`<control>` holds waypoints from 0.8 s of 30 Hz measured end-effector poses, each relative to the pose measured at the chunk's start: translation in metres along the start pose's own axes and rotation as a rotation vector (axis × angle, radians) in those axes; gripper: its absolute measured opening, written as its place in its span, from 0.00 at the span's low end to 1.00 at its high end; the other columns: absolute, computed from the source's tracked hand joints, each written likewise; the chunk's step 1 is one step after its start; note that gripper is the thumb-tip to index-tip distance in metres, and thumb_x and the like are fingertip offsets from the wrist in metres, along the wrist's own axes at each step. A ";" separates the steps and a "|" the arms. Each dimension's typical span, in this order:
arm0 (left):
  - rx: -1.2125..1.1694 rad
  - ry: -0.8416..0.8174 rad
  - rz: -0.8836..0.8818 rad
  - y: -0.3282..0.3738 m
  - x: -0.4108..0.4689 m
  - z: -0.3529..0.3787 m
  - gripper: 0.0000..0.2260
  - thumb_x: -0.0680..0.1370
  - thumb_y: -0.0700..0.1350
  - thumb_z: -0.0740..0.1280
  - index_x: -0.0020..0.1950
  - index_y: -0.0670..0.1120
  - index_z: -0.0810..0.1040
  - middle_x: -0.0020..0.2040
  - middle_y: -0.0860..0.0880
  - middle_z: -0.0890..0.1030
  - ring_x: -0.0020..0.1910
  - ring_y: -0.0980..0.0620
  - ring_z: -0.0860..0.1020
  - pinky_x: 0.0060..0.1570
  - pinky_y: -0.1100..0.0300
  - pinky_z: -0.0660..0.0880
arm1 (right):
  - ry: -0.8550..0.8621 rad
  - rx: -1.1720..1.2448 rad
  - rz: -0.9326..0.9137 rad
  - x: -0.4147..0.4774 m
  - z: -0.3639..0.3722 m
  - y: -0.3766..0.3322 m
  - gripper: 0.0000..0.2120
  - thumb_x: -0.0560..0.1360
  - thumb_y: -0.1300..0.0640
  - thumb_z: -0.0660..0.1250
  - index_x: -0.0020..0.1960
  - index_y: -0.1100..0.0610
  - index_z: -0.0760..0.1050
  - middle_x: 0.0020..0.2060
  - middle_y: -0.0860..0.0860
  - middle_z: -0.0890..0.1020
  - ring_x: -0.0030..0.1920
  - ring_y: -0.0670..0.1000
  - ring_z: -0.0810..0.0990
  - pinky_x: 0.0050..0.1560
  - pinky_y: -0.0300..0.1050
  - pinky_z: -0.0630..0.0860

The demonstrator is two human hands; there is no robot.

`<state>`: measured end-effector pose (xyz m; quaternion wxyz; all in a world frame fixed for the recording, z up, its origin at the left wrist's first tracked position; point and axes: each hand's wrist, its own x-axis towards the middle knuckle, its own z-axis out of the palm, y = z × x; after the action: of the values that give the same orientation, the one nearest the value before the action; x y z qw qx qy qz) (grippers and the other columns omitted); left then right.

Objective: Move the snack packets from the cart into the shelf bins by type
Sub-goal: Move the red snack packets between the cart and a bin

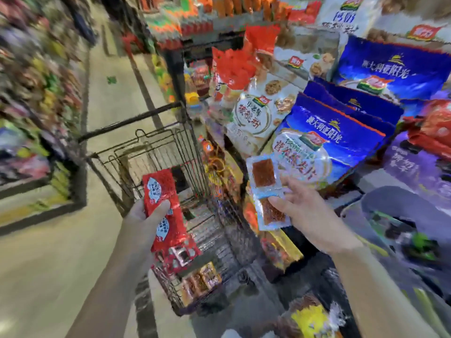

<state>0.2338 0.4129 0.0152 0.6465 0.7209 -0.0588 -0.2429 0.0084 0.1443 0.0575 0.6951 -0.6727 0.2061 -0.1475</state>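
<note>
While more packets lie in the wire cart, the person's left grip is curled round a red strip of snack packets and the right grip pinches clear blue-edged packets near the shelf, so sorting looks mid-way, neither handful binned yet.

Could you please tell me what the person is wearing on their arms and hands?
Nothing that shows: the left hand and right hand are ungloved, and both forearms are bare to the picture's edge, with no sleeve, watch or bracelet. Blur could hide a thin ring.
</note>
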 end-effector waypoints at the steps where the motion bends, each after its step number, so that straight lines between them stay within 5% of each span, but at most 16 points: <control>1: -0.037 0.063 0.017 0.000 -0.005 -0.024 0.20 0.79 0.57 0.75 0.68 0.51 0.80 0.63 0.45 0.85 0.63 0.40 0.83 0.66 0.36 0.78 | -0.026 0.007 0.004 0.005 0.021 0.001 0.16 0.79 0.58 0.72 0.65 0.46 0.78 0.51 0.54 0.88 0.51 0.52 0.87 0.53 0.49 0.83; 3: -0.064 0.154 -0.037 -0.011 -0.010 -0.068 0.22 0.78 0.58 0.76 0.69 0.50 0.79 0.64 0.44 0.85 0.63 0.39 0.83 0.65 0.36 0.78 | -0.082 -0.011 0.007 0.013 0.060 0.007 0.13 0.78 0.58 0.72 0.60 0.43 0.81 0.47 0.51 0.89 0.47 0.48 0.87 0.46 0.38 0.82; 5: -0.087 0.241 -0.092 -0.023 -0.018 -0.108 0.23 0.79 0.56 0.76 0.70 0.48 0.79 0.65 0.42 0.84 0.64 0.38 0.83 0.65 0.36 0.78 | -0.139 -0.072 0.013 0.019 0.093 0.012 0.14 0.79 0.55 0.71 0.60 0.39 0.80 0.50 0.49 0.88 0.51 0.47 0.87 0.50 0.33 0.79; 8: -0.124 0.279 -0.103 -0.033 -0.027 -0.129 0.18 0.81 0.51 0.74 0.69 0.47 0.79 0.62 0.42 0.85 0.61 0.39 0.84 0.62 0.37 0.81 | -0.220 -0.071 0.078 0.028 0.128 0.026 0.16 0.77 0.50 0.71 0.64 0.38 0.78 0.55 0.52 0.87 0.55 0.53 0.87 0.51 0.43 0.82; 11: -0.198 0.292 -0.141 -0.045 -0.032 -0.123 0.10 0.81 0.48 0.73 0.61 0.50 0.81 0.50 0.47 0.89 0.46 0.46 0.88 0.42 0.48 0.85 | -0.266 -0.097 0.127 0.040 0.147 0.042 0.19 0.76 0.46 0.72 0.66 0.38 0.77 0.56 0.52 0.87 0.56 0.54 0.86 0.50 0.45 0.82; 15: -0.201 0.248 -0.218 -0.063 -0.020 -0.093 0.10 0.80 0.50 0.74 0.60 0.53 0.80 0.49 0.51 0.89 0.45 0.49 0.89 0.39 0.53 0.84 | -0.316 -0.156 0.198 0.062 0.153 0.069 0.18 0.75 0.44 0.70 0.65 0.36 0.76 0.58 0.47 0.86 0.59 0.51 0.85 0.60 0.57 0.80; 21: -0.206 0.236 -0.372 -0.095 0.033 -0.045 0.14 0.80 0.53 0.75 0.64 0.55 0.78 0.54 0.51 0.88 0.52 0.48 0.88 0.56 0.42 0.84 | -0.345 -0.176 0.291 0.115 0.145 0.124 0.15 0.78 0.49 0.68 0.63 0.35 0.77 0.58 0.45 0.86 0.58 0.49 0.85 0.61 0.59 0.80; 24: -0.214 0.258 -0.441 -0.116 0.068 -0.026 0.12 0.81 0.50 0.74 0.63 0.54 0.79 0.53 0.51 0.89 0.52 0.48 0.88 0.55 0.42 0.85 | -0.364 -0.170 0.351 0.147 0.144 0.157 0.15 0.80 0.50 0.67 0.63 0.34 0.76 0.60 0.43 0.85 0.58 0.46 0.85 0.61 0.56 0.80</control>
<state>0.2776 0.4280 -0.1140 0.6525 0.6690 0.2083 -0.2886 0.1949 0.2074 -0.1099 0.6766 -0.6982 0.2027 0.1165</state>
